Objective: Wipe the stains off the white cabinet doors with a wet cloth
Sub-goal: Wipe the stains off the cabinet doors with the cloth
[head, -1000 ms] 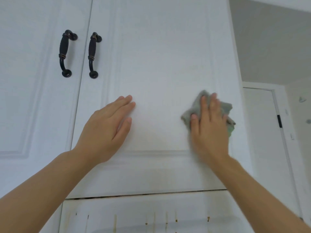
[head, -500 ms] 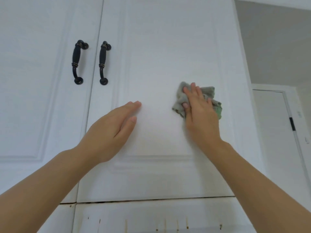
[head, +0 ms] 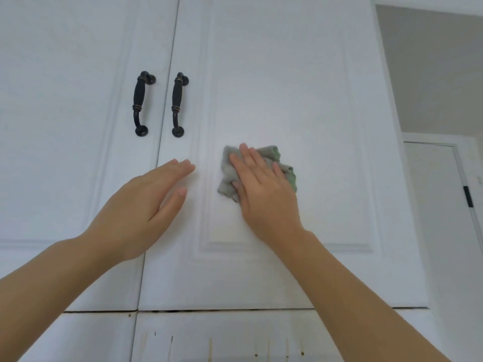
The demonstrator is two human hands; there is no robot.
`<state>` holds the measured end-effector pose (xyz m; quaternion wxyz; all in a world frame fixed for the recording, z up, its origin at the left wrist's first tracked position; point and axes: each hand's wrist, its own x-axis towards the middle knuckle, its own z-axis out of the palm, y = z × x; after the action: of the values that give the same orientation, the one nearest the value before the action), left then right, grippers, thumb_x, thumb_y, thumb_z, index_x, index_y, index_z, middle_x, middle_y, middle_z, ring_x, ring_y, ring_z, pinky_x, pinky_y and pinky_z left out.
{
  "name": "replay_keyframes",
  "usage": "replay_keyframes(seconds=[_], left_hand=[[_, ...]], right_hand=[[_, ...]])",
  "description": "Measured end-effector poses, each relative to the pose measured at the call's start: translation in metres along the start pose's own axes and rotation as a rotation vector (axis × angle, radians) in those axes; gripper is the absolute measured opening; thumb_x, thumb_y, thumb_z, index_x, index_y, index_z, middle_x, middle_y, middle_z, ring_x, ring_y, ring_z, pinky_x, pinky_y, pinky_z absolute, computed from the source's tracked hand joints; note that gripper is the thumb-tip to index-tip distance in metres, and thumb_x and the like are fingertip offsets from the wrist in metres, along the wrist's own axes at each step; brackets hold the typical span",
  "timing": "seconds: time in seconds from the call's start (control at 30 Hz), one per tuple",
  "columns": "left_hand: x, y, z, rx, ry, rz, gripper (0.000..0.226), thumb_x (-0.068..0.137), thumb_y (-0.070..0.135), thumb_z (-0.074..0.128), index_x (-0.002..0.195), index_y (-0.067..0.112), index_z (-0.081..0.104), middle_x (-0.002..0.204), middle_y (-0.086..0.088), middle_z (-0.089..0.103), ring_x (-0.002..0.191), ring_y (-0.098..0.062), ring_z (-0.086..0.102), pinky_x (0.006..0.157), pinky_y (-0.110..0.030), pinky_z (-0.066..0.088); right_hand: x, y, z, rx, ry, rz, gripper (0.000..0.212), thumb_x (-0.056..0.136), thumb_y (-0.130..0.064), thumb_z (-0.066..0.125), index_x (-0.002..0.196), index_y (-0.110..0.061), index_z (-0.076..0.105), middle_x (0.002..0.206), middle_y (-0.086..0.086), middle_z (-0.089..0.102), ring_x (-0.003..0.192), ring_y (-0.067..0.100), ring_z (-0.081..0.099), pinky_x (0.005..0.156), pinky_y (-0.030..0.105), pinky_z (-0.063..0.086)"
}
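Two white panelled cabinet doors fill the view, the right door and the left door. My right hand presses a crumpled grey-green cloth flat against the right door's inset panel, near its left edge. My left hand rests flat with fingers together over the seam between the doors, holding nothing, just left of the cloth. Brown drip stains streak the white surface below the doors.
Two black handles hang side by side above my left hand. A dark gap runs under the doors. A grey wall and a white room door lie to the right.
My right hand has slid the cloth leftward across the right door's panel, from near its right edge to near its left edge. The camera view has shifted, and my left hand stays on the door.
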<state>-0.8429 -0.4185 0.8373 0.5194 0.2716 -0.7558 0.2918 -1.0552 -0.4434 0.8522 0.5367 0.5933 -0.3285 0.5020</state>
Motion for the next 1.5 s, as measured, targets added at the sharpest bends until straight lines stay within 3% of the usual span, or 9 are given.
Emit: replay_keyframes(seconds=[0.1, 0.23, 0.4, 0.67, 0.83, 0.93, 1.1, 1.27, 1.5], left_hand=[[-0.006, -0.010, -0.005, 0.015, 0.026, -0.023, 0.056, 0.085, 0.058, 0.020, 0.136, 0.039, 0.034, 0.142, 0.021, 0.030, 0.131, 0.015, 0.018, 0.108, -0.017, 0.017], [0.000, -0.010, 0.001, 0.061, 0.130, -0.031, 0.060, 0.087, 0.050, 0.025, 0.136, 0.022, 0.045, 0.144, 0.008, 0.036, 0.134, -0.005, 0.028, 0.109, -0.032, 0.022], [0.021, 0.021, 0.025, 0.094, 0.157, 0.067, 0.055, 0.086, 0.039, 0.030, 0.130, 0.012, 0.052, 0.144, -0.005, 0.040, 0.133, -0.019, 0.034, 0.104, -0.039, 0.028], [0.039, 0.066, 0.082, 0.099, 0.113, 0.200, 0.050, 0.089, 0.031, 0.031, 0.128, 0.008, 0.054, 0.142, -0.008, 0.044, 0.133, -0.022, 0.035, 0.101, -0.042, 0.031], [0.042, 0.081, 0.105, 0.119, 0.131, 0.203, 0.048, 0.090, 0.032, 0.029, 0.128, 0.015, 0.053, 0.143, -0.003, 0.043, 0.134, -0.017, 0.031, 0.103, -0.051, 0.024], [0.041, 0.083, 0.111, 0.172, 0.133, 0.203, 0.048, 0.091, 0.031, 0.029, 0.130, 0.014, 0.051, 0.145, -0.004, 0.041, 0.135, -0.020, 0.032, 0.103, -0.055, 0.023], [0.041, 0.085, 0.110, 0.190, 0.098, 0.174, 0.050, 0.092, 0.032, 0.027, 0.133, 0.012, 0.048, 0.147, -0.006, 0.037, 0.137, -0.024, 0.029, 0.104, -0.056, 0.020], [0.024, 0.094, 0.104, 0.169, 0.028, 0.164, 0.050, 0.093, 0.032, 0.026, 0.132, 0.011, 0.049, 0.148, -0.007, 0.035, 0.138, -0.024, 0.027, 0.105, -0.052, 0.022], [-0.024, 0.085, 0.084, 0.188, -0.054, 0.054, 0.050, 0.093, 0.035, 0.024, 0.134, 0.016, 0.047, 0.149, -0.002, 0.032, 0.139, -0.019, 0.022, 0.105, -0.050, 0.022]], right_hand=[[0.006, -0.028, 0.012, -0.018, 0.028, 0.129, 0.045, 0.093, -0.025, 0.036, 0.131, -0.007, 0.054, 0.140, 0.013, 0.048, 0.130, 0.026, 0.046, 0.103, 0.045, 0.038], [-0.039, -0.061, 0.011, -0.032, -0.113, -0.108, 0.049, 0.096, -0.031, 0.034, 0.141, -0.013, 0.041, 0.150, 0.009, 0.034, 0.139, 0.023, 0.032, 0.112, 0.042, 0.020], [-0.037, -0.020, -0.002, -0.029, -0.179, -0.237, 0.053, 0.096, -0.042, 0.031, 0.143, -0.018, 0.040, 0.152, 0.003, 0.032, 0.140, 0.017, 0.030, 0.111, 0.039, 0.020], [-0.009, 0.091, -0.037, -0.150, -0.188, 0.172, 0.063, 0.093, -0.047, 0.009, 0.151, -0.021, 0.014, 0.159, 0.003, 0.010, 0.145, 0.017, 0.009, 0.113, 0.039, 0.009], [-0.020, 0.131, -0.055, -0.128, -0.177, 0.358, 0.058, 0.099, -0.044, 0.018, 0.151, -0.021, 0.007, 0.159, 0.004, 0.002, 0.145, 0.019, 0.007, 0.115, 0.037, 0.007], [-0.042, 0.132, -0.058, -0.125, -0.168, 0.353, 0.066, 0.092, -0.049, 0.007, 0.151, -0.020, 0.007, 0.159, 0.002, 0.003, 0.146, 0.016, 0.004, 0.115, 0.037, 0.003], [-0.123, 0.111, -0.072, -0.121, -0.249, 0.303, 0.062, 0.097, -0.047, 0.014, 0.150, -0.017, 0.003, 0.158, 0.001, 0.002, 0.146, 0.014, 0.002, 0.115, 0.032, -0.004], [-0.189, 0.103, -0.092, -0.173, -0.379, 0.208, 0.059, 0.100, -0.046, 0.010, 0.150, -0.015, 0.005, 0.158, 0.005, 0.008, 0.146, 0.019, 0.004, 0.115, 0.042, 0.004], [-0.199, 0.065, -0.086, -0.119, -0.413, 0.130, 0.058, 0.100, -0.043, 0.017, 0.149, -0.014, 0.012, 0.157, 0.009, 0.009, 0.145, 0.023, 0.007, 0.115, 0.045, 0.002]])
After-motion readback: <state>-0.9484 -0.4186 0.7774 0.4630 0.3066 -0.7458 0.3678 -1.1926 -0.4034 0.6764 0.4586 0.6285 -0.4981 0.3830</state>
